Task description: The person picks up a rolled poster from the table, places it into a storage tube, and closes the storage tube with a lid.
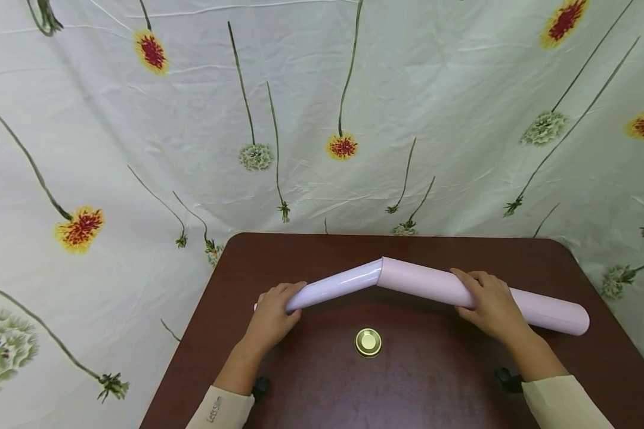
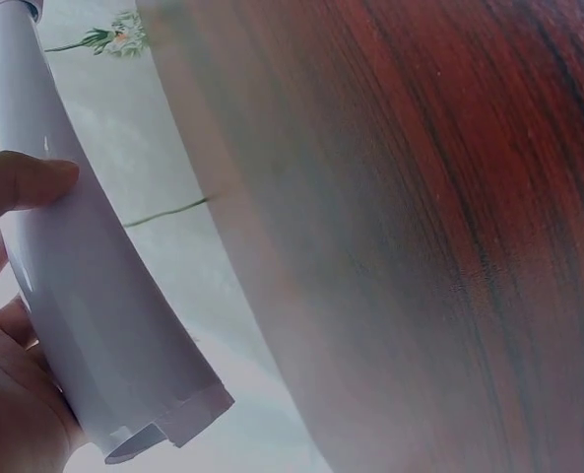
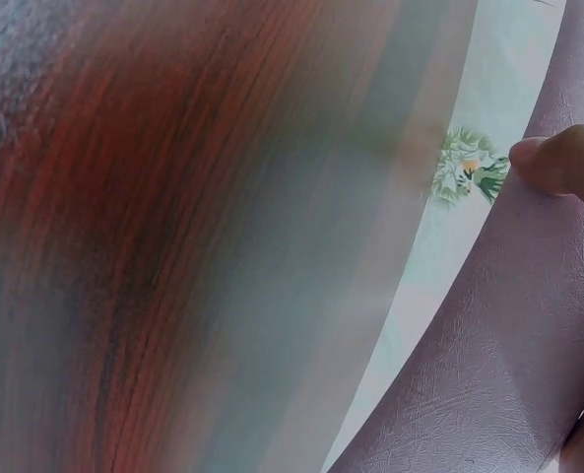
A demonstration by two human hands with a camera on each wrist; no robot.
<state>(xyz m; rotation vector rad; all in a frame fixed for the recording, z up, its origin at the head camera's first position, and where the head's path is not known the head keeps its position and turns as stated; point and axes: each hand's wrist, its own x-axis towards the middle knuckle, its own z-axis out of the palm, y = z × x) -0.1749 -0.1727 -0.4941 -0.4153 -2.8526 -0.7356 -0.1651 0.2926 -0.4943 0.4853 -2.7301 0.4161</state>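
Lavender tube meeting pink tube, both gripped above dark table

Far left: pale cloth hanging, printed with long-stemmed flowers, some yellow and red, some whitish green. Next, moving right: left sleeve, cream with small dark lettering, then left hand gripping the lavender tube near its left end, thumb and fingers on opposite sides. Seen from the left wrist: glossy and rolled, with a stepped, overlapping edge at that end.

Rising rightward from there: lavender tube, the narrower of the two, as far as the mouth of the pink tube; joint bent at a wide angle, peak toward the cloth (depth of insertion, if any: cannot tell). Below the joint, lying on the table: small round gold-coloured dish.

Right of the joint: pink tube, wider, finely wrinkled in the right wrist view, sloping down to the right. Right hand holding it around the middle, thumb on the near side. Farther right: right sleeve, also cream, and above it the tube's rounded end, near the table's right edge. Contact between tubes and table: cannot tell.
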